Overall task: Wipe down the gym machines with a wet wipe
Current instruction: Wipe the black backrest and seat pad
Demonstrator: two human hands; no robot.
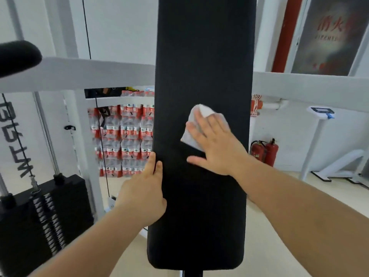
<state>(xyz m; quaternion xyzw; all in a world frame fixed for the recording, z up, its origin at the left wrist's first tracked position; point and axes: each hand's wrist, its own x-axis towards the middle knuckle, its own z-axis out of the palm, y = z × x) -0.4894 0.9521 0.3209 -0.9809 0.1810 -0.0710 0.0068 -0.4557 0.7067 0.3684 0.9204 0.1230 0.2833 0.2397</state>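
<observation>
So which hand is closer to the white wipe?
Right. The right hand presses flat on the wipe; the left hand, away from it, grips the black pad by its left edge.

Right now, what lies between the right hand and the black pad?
A white wipe. In the head view, the right hand presses it flat against the pad, and its edges show past the fingers.
</observation>
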